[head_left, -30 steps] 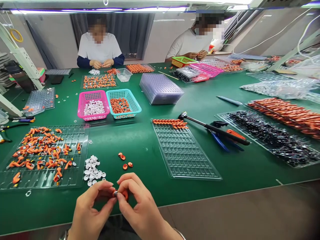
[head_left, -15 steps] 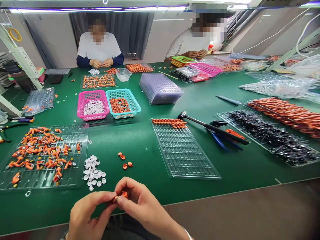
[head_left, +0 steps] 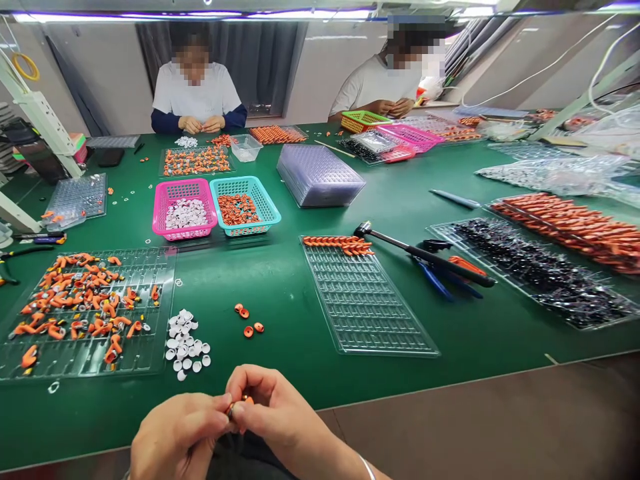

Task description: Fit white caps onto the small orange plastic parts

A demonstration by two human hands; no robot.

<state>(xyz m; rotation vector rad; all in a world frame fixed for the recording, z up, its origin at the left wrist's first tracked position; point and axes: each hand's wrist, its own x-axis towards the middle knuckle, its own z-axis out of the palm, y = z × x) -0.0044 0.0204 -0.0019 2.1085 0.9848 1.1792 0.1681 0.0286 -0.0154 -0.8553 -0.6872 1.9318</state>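
Observation:
My left hand [head_left: 177, 433] and my right hand [head_left: 273, 410] meet at the near edge of the green table [head_left: 280, 287], fingertips pinched together on one small orange part [head_left: 239, 403] with a metal piece in it. Just beyond the hands lie a pile of small white caps [head_left: 185, 343] and several loose orange rings [head_left: 247, 322]. A clear tray with scattered orange parts [head_left: 80, 313] sits to the left. To the right is a clear grid tray [head_left: 367, 303] with a row of orange parts [head_left: 340, 245] at its far end.
A pink basket [head_left: 184, 210] of white caps and a teal basket [head_left: 244, 207] of orange parts stand mid-table, with stacked clear trays [head_left: 320, 175] behind. A hammer [head_left: 425, 255], blue-handled pliers [head_left: 443, 280] and trays of black parts [head_left: 540, 270] and orange parts [head_left: 575, 227] lie right. Two people work opposite.
Both hands have drawn back toward me and lower in view, still pinching the small orange part between their fingertips. Things on the table have not moved.

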